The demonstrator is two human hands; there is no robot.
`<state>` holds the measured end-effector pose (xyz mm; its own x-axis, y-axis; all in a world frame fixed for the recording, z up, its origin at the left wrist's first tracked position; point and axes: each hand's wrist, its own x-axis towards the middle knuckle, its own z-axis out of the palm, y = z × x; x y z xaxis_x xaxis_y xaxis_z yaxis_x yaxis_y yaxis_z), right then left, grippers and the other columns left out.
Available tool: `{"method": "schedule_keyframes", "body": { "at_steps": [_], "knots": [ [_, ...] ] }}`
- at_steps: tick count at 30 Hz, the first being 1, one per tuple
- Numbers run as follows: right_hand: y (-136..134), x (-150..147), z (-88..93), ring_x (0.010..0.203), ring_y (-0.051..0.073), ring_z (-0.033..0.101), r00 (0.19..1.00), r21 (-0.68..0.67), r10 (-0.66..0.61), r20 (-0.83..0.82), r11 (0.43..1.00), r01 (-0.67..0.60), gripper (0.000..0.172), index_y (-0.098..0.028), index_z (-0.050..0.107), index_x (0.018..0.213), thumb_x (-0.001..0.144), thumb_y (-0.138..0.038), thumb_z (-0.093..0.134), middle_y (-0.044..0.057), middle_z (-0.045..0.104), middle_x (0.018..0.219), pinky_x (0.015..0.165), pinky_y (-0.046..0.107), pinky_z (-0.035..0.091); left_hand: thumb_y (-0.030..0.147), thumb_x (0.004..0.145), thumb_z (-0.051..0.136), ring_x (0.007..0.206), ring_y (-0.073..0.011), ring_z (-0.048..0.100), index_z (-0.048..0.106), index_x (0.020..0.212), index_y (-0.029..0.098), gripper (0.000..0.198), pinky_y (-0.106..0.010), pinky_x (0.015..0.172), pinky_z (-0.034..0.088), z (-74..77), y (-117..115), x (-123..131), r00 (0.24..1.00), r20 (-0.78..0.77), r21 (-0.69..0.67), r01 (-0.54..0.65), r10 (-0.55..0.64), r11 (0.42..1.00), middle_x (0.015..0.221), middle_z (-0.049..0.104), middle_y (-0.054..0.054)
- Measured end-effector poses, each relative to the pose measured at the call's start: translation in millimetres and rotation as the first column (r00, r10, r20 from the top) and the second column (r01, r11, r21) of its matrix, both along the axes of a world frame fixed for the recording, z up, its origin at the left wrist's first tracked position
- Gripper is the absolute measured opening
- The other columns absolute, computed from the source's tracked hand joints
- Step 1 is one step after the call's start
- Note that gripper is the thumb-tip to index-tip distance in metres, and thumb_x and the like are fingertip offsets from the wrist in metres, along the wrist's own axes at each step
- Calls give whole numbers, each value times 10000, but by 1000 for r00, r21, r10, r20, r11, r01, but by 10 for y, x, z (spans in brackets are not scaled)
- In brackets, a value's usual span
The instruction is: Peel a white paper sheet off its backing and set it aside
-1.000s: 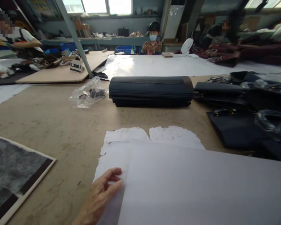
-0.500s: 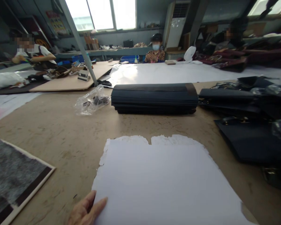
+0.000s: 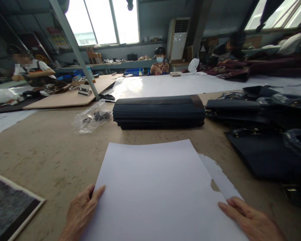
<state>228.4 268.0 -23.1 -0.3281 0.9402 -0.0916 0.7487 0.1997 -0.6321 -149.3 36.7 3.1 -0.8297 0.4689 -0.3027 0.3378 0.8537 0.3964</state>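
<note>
A large white sheet (image 3: pixel 153 187) lies flat on the brown table (image 3: pixel 47 157) right before me. It covers most of a torn white sheet (image 3: pixel 219 179), whose ragged edge shows at its right side. My left hand (image 3: pixel 81 212) rests at the sheet's left edge, fingers stretched out, thumb on the paper. At the right edge lies my right hand (image 3: pixel 251 221), flat on the paper with fingers extended. Neither hand grips anything.
A stack of dark folded material (image 3: pixel 159 112) lies across the table behind the sheet. A clear plastic bag (image 3: pixel 90 117) with small dark parts sits to its left. Dark bags (image 3: pixel 268 134) pile up on the right. A grey-faced board (image 3: pixel 10 207) lies at lower left. Other people sit at far tables.
A clean white sheet now lies over the torn one, which showed fully half a second ago. My right hand has come into view at the right edge. My left hand stays at the left edge.
</note>
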Motion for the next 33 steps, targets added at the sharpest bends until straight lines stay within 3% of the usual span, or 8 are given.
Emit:
{"method": "schedule_keyframes", "body": {
  "at_steps": [4,9,16,21,26,33],
  "knots": [
    [124,-6,-36,508,178,537,998,-118,2,60,993,5,423,-220,594,566,669,-620,502,10,548,543,409,237,384,587,800,247,737,-239,566,473,668,217,454,-292,620,339,-15,115,-46,992,-85,-121,82,-92,989,660,581,-47],
    [196,21,-91,561,202,552,996,-162,0,88,987,14,427,-231,604,596,676,-628,471,31,584,620,448,273,390,558,850,247,793,-255,575,462,682,229,427,-297,636,330,-3,249,-49,987,-125,-203,72,-99,977,719,596,-57],
    [308,-31,4,647,226,567,966,-173,-117,230,972,159,516,-245,580,618,565,-728,404,10,577,619,565,311,405,511,890,273,901,-296,585,491,734,236,384,-327,696,351,-27,420,-24,974,-172,-268,95,-144,959,836,644,-79],
    [370,-122,108,642,209,566,965,-192,-93,245,971,142,533,-225,550,609,587,-719,352,2,570,607,557,290,383,458,919,264,941,-284,586,529,769,234,378,-330,717,364,3,502,-16,971,-175,-289,105,-160,952,908,655,-72],
    [395,-280,224,631,221,568,965,-159,-117,234,975,156,537,-216,541,583,547,-699,309,16,576,595,567,302,387,442,931,284,933,-283,601,559,789,229,376,-330,707,383,-2,649,-99,942,-272,-285,115,-195,952,902,667,-68],
    [577,-280,125,635,221,565,967,-154,-81,241,981,120,530,-219,572,618,573,-698,349,9,584,601,570,301,381,431,929,328,922,-292,613,588,853,215,346,-339,695,415,-101,839,-143,901,-382,-292,90,-203,952,915,674,-80]
  ]
}}
